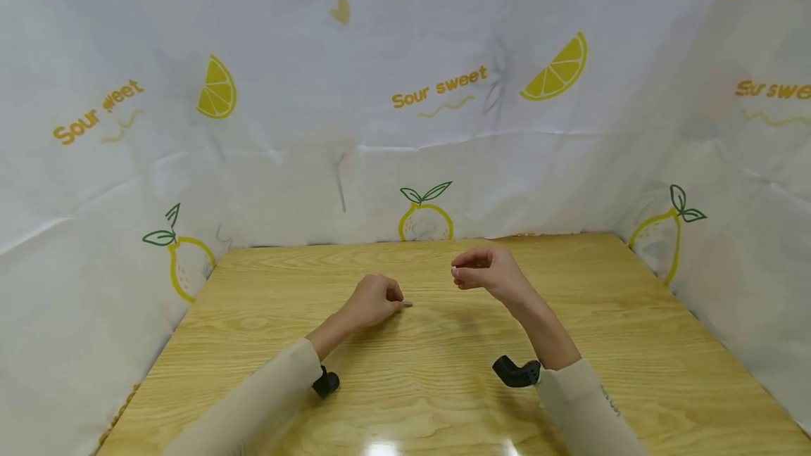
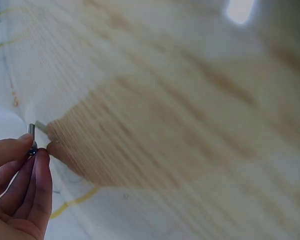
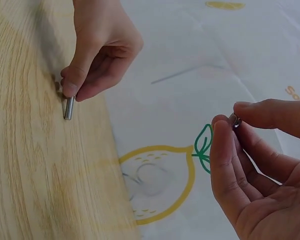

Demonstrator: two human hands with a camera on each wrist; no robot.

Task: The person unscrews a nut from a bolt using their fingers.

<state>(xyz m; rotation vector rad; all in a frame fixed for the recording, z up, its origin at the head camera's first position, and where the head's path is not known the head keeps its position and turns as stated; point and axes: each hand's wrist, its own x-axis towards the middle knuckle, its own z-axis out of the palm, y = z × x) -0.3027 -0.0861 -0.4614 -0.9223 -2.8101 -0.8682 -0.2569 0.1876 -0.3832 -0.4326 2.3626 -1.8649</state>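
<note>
Low over the table, my left hand (image 1: 375, 299) pinches a short silver metal rod (image 3: 69, 108) between thumb and fingertips. The rod (image 2: 31, 131) sticks out past the fingers, with its far end close to the wood. To the right and held higher, my right hand (image 1: 491, 274) pinches a small shiny metal piece (image 3: 234, 120) between thumb and forefinger. Fingertips hide most of that piece, so I cannot tell its exact kind. The two hands are apart, and the rod and the metal piece do not touch.
A wood-grain table (image 1: 405, 385) spreads under both hands. White cloth (image 1: 304, 181) printed with lemons and lettering hangs at the back and both sides, meeting the table edges. Black camera mounts (image 1: 518, 371) sit at both wrists, beside beige sleeves.
</note>
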